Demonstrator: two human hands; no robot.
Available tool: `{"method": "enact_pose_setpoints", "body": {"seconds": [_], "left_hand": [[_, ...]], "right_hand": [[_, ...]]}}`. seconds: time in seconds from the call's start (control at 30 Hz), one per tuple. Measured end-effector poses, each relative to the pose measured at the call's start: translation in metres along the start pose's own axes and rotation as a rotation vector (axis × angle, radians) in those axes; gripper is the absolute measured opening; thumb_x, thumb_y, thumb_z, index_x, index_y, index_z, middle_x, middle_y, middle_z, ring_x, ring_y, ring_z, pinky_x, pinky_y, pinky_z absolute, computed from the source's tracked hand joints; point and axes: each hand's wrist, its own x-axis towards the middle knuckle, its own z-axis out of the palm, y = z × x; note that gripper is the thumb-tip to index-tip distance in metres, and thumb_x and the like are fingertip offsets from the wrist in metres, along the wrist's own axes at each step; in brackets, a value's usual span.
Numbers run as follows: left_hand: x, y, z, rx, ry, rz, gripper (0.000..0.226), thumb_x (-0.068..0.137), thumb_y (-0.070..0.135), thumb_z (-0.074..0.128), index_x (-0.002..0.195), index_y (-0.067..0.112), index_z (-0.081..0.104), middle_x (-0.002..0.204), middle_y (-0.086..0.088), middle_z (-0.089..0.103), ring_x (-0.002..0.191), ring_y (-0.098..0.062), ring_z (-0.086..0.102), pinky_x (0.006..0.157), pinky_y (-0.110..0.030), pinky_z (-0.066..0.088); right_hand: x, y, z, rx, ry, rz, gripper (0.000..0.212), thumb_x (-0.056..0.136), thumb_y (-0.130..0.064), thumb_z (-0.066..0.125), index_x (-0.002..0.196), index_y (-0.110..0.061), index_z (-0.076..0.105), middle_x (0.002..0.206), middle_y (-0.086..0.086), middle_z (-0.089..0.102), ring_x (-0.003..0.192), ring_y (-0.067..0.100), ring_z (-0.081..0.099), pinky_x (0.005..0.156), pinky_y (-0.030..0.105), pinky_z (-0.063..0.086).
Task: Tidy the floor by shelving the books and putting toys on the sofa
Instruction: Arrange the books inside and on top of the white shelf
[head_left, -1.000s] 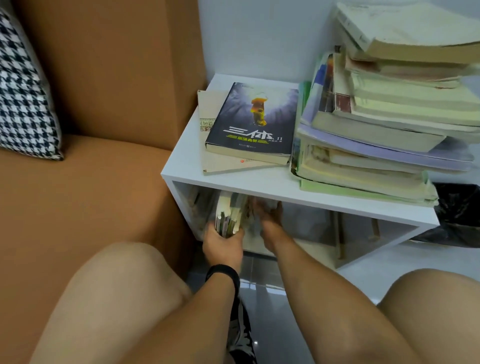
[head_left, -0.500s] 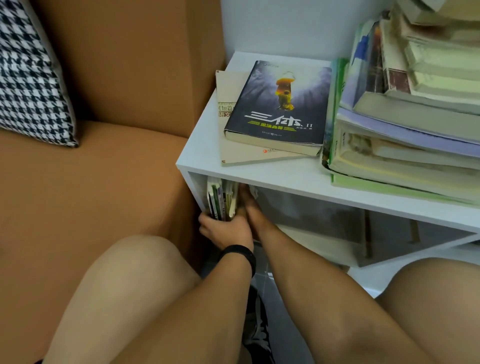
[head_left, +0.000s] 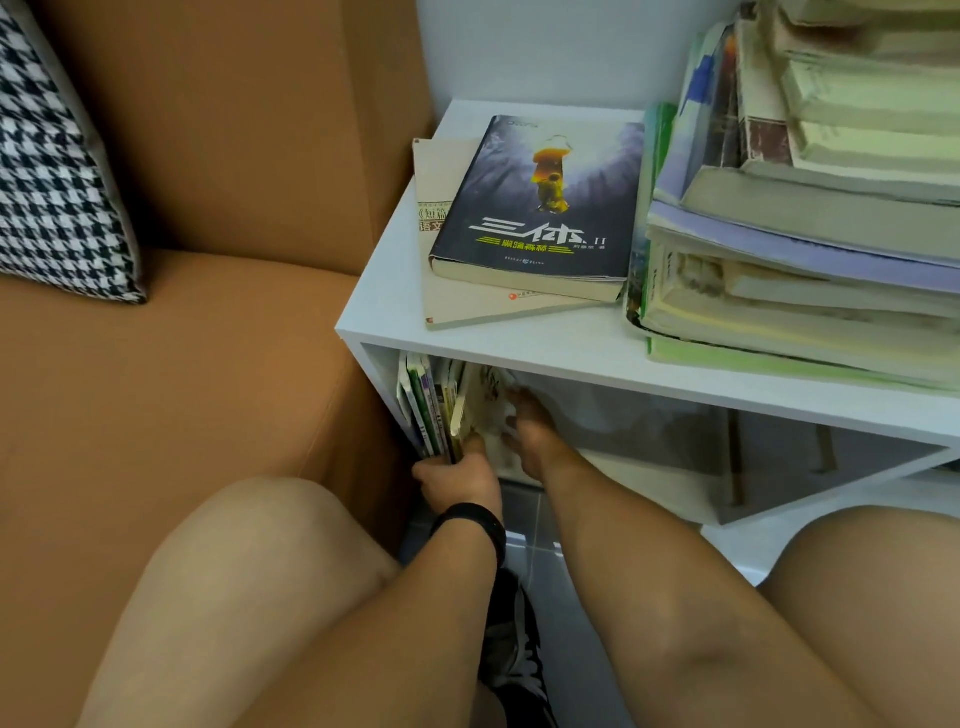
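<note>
Several books now stand hard against the shelf's left wall.
Since a second ago the books (head_left: 434, 410) have slid left inside the shelf (head_left: 597, 358); left hand (head_left: 460, 480) grips their near bottom edge, right hand (head_left: 535, 434) presses flat-fingered on the outermost cover. Shelving looks nearly settled; no toys in view.

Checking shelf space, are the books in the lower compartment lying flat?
No, the books stand upright against the left wall of the white shelf.
</note>
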Motion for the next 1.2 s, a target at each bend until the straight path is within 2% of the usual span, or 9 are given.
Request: {"method": "enact_pose_setpoints", "body": {"seconds": [0.1,0.27,0.43,0.73,0.83,0.9,0.97,1.03,1.2], "left_hand": [[0.002,-0.003,0.002,0.010,0.002,-0.011,0.046,0.085,0.031,0.076,0.116,0.012,0.047,0.116,-0.013,0.062,0.106,-0.035,0.062,0.092,-0.041,0.052],[0.005,-0.001,0.008,-0.029,0.058,-0.025,0.044,0.084,0.029,0.077,0.110,0.012,0.047,0.117,-0.015,0.062,0.105,-0.034,0.063,0.087,-0.038,0.050],[-0.004,-0.006,0.005,-0.078,0.041,-0.041,0.043,0.085,0.016,0.074,0.118,0.012,0.046,0.118,-0.014,0.062,0.105,-0.034,0.063,0.086,-0.037,0.051],[-0.036,-0.012,-0.004,-0.061,-0.091,-0.121,0.043,0.089,0.011,0.067,0.130,0.004,0.052,0.128,-0.015,0.062,0.119,-0.034,0.059,0.103,-0.041,0.046],[-0.059,-0.004,-0.003,0.059,-0.230,-0.130,0.020,0.093,0.013,0.058,0.111,0.004,0.062,0.113,-0.010,0.068,0.106,-0.034,0.064,0.098,-0.043,0.053],[-0.085,0.008,-0.006,0.168,-0.381,-0.048,0.016,0.092,0.014,0.051,0.098,0.010,0.065,0.103,-0.014,0.070,0.095,-0.035,0.068,0.088,-0.046,0.058],[-0.116,0.026,-0.015,0.257,-0.568,0.124,0.016,0.087,0.019,0.051,0.092,0.011,0.064,0.095,-0.017,0.070,0.090,-0.035,0.070,0.081,-0.046,0.059],[-0.144,0.041,-0.032,0.356,-0.761,0.293,0.018,0.084,0.028,0.055,0.091,0.013,0.064,0.095,-0.014,0.071,0.090,-0.030,0.071,0.080,-0.044,0.058],[-0.173,0.067,-0.068,0.439,-0.943,0.776,0.013,0.089,0.022,0.060,0.079,0.023,0.068,0.074,0.002,0.070,0.070,-0.009,0.065,0.068,-0.031,0.055]], "right_hand": [[0.001,-0.006,0.007,-0.032,-0.064,0.022,0.038,0.103,-0.046,0.047,0.139,-0.033,0.050,0.131,-0.002,0.054,0.119,0.022,0.053,0.100,0.040,0.047],[0.002,-0.010,0.021,-0.257,-0.110,0.021,0.039,0.101,-0.051,0.043,0.130,-0.032,0.060,0.130,0.002,0.064,0.113,0.023,0.059,0.104,0.048,0.050],[-0.009,-0.010,0.014,-0.173,-0.039,-0.017,0.039,0.103,-0.046,0.045,0.139,-0.032,0.054,0.126,0.000,0.061,0.106,0.022,0.058,0.103,0.051,0.049],[-0.060,-0.023,0.001,-0.249,-0.067,-0.188,0.054,0.104,-0.042,0.048,0.155,-0.032,0.033,0.156,0.000,0.041,0.139,0.026,0.042,0.106,0.042,0.043],[-0.085,-0.030,-0.009,-0.418,-0.031,-0.238,0.049,0.104,-0.040,0.048,0.152,-0.034,0.039,0.154,-0.002,0.044,0.135,0.025,0.047,0.114,0.046,0.041],[-0.106,-0.046,-0.024,-0.534,-0.036,-0.247,0.038,0.104,-0.030,0.048,0.142,-0.033,0.051,0.147,-0.002,0.053,0.126,0.023,0.054,0.111,0.042,0.044],[-0.141,-0.071,-0.043,-0.648,-0.083,-0.274,0.026,0.104,-0.023,0.048,0.127,-0.030,0.060,0.134,-0.005,0.062,0.114,0.012,0.059,0.105,0.024,0.045],[-0.177,-0.088,-0.066,-0.736,-0.063,-0.298,0.016,0.104,-0.025,0.049,0.112,-0.028,0.062,0.115,-0.012,0.067,0.095,-0.002,0.060,0.084,0.005,0.044],[-0.273,-0.104,-0.110,-0.947,-0.163,-0.273,0.025,0.104,-0.036,0.047,0.111,-0.033,0.070,0.098,-0.012,0.075,0.091,0.007,0.069,0.081,0.020,0.053]]}}
